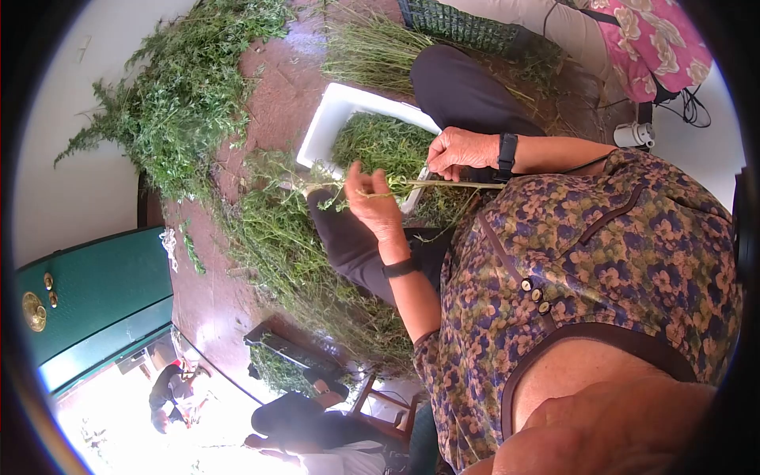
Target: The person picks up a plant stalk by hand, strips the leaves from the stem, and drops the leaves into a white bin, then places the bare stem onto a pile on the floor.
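Observation:
My left hand (372, 204), with a dark band at the wrist, has its fingers curled at the leafy end of a plant stem (467, 184). Closed in a pinch, my right hand (465, 150) wears a black watch and is at the same pale stem, whose bare end reaches toward my shirt. Part of the grip is hidden behind the fingers. Beneath both hands is a white box (323, 119), holding picked green leaves (376, 142). My dark-trousered legs are on either side of the box.
Leafy branches (182, 103) are heaped near the wall, and more greenery (309, 261) lies beside my leg. Bare stalks (372, 51) are piled beyond the box. Another person's legs in pink floral clothing (657, 39) are close by. People sit near a green door (103, 293).

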Demonstrator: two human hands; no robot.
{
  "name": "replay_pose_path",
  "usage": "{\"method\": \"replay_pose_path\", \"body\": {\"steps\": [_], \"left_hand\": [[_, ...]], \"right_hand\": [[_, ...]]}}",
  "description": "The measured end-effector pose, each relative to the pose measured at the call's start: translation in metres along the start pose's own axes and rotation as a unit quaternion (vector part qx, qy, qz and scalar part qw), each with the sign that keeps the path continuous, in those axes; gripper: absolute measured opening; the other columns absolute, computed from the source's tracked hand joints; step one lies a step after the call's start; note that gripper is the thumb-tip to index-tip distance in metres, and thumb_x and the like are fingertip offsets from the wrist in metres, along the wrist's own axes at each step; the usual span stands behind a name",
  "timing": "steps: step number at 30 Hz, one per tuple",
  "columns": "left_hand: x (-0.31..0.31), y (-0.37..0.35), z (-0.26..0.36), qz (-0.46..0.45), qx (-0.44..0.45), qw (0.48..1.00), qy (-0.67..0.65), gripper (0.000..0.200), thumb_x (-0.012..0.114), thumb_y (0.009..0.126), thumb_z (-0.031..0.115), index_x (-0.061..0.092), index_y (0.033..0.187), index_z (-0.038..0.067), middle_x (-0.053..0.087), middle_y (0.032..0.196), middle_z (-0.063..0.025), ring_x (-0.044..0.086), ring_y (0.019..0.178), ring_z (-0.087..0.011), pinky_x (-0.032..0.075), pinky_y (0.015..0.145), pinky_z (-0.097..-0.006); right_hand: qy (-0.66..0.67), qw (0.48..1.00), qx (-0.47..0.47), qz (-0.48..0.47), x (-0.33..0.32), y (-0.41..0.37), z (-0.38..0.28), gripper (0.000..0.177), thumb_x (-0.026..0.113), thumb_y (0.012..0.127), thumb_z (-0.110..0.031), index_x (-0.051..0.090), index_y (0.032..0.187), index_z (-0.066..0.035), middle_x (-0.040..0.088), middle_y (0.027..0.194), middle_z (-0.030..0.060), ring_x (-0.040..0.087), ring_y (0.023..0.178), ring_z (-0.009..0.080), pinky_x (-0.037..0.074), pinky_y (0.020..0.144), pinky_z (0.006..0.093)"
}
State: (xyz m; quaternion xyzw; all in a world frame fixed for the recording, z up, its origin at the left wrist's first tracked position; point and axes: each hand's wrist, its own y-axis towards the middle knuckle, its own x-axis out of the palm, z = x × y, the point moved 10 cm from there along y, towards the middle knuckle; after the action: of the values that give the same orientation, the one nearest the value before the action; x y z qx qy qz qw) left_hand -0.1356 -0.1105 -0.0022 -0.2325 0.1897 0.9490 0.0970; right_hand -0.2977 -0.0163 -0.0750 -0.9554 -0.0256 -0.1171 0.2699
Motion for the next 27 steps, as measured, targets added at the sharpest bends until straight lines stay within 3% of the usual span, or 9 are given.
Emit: {"method": "replay_pose_path", "body": {"steps": [3,6,9,12,15,21,24,26,27], "left_hand": [[0.033,-0.008,0.029,-0.129,0.077,0.989,0.018,0.048,0.073,0.073,0.010,0.055,0.115,-0.002,0.048,0.059,-0.0021,0.047,0.054,-0.0126,0.044,0.056,-0.0281],[0.042,-0.010,0.042,-0.157,0.027,0.984,0.081,0.045,0.074,0.072,0.014,0.058,0.111,-0.003,0.050,0.058,-0.0055,0.049,0.052,-0.0169,0.045,0.055,-0.0301],[0.050,-0.012,0.033,-0.157,0.045,0.981,0.104,0.036,0.071,0.075,0.015,0.061,0.104,-0.002,0.056,0.063,-0.0094,0.055,0.054,-0.0242,0.047,0.055,-0.0338],[0.051,-0.013,0.040,-0.127,0.111,0.979,0.111,0.020,0.064,0.079,0.009,0.061,0.097,0.002,0.061,0.072,-0.0138,0.062,0.069,-0.0316,0.047,0.058,-0.0389],[0.048,-0.015,0.045,-0.091,0.123,0.982,0.112,0.006,0.059,0.081,0.004,0.059,0.086,0.003,0.061,0.073,-0.0139,0.061,0.068,-0.0316,0.048,0.058,-0.0391],[0.037,-0.014,0.039,-0.004,0.060,0.995,0.078,0.004,0.060,0.080,0.004,0.058,0.079,0.006,0.062,0.071,-0.0116,0.062,0.062,-0.0277,0.047,0.053,-0.0361],[0.008,-0.002,0.021,0.058,-0.045,0.945,0.317,0.006,0.057,0.080,0.001,0.058,0.079,0.006,0.061,0.069,-0.0078,0.061,0.058,-0.0228,0.047,0.050,-0.0324],[-0.048,0.013,0.014,0.200,-0.002,0.967,0.157,0.015,0.058,0.083,0.004,0.055,0.068,0.006,0.061,0.064,-0.0077,0.060,0.054,-0.0172,0.048,0.047,-0.0299],[-0.058,0.024,-0.015,0.177,-0.106,0.967,0.152,0.017,0.055,0.085,0.003,0.054,0.067,0.005,0.060,0.063,-0.0055,0.055,0.050,-0.0133,0.044,0.043,-0.0266]], "right_hand": [[-0.042,0.999,-0.029,0.005,0.001,0.000,-0.005,0.014,0.064,0.081,-0.012,0.063,0.080,0.001,0.060,0.064,0.0050,0.060,0.057,0.0116,0.052,0.050,0.0257],[-0.086,0.995,-0.053,0.015,0.005,-0.003,-0.013,0.016,0.063,0.082,-0.013,0.063,0.079,0.003,0.061,0.064,0.0054,0.060,0.055,0.0120,0.052,0.050,0.0258],[-0.132,0.988,-0.073,0.019,0.006,-0.001,-0.015,0.017,0.062,0.082,-0.013,0.063,0.078,0.004,0.061,0.064,0.0060,0.059,0.055,0.0121,0.052,0.049,0.0255],[-0.135,0.987,-0.082,0.014,0.006,0.001,-0.013,0.018,0.062,0.081,-0.014,0.063,0.078,0.004,0.060,0.063,0.0057,0.060,0.055,0.0119,0.052,0.048,0.0256],[-0.123,0.989,-0.076,0.012,0.005,0.004,-0.010,0.017,0.062,0.081,-0.014,0.062,0.078,0.003,0.060,0.063,0.0050,0.059,0.054,0.0117,0.052,0.049,0.0256],[-0.029,0.998,-0.048,0.008,0.003,0.004,-0.009,0.013,0.062,0.081,-0.013,0.062,0.077,-0.001,0.058,0.063,0.0028,0.057,0.055,0.0110,0.051,0.051,0.0256],[-0.018,0.999,-0.030,0.003,-0.001,0.005,-0.001,0.012,0.062,0.082,-0.013,0.062,0.077,-0.002,0.058,0.063,0.0023,0.057,0.055,0.0105,0.051,0.051,0.0257],[0.003,1.000,-0.026,-0.001,-0.001,0.003,0.000,0.012,0.062,0.083,-0.013,0.061,0.077,-0.003,0.058,0.064,0.0023,0.058,0.056,0.0104,0.051,0.051,0.0255],[0.011,1.000,-0.024,-0.006,-0.001,0.002,0.000,0.012,0.062,0.084,-0.014,0.061,0.078,-0.003,0.059,0.064,0.0023,0.058,0.056,0.0103,0.051,0.051,0.0254]]}}
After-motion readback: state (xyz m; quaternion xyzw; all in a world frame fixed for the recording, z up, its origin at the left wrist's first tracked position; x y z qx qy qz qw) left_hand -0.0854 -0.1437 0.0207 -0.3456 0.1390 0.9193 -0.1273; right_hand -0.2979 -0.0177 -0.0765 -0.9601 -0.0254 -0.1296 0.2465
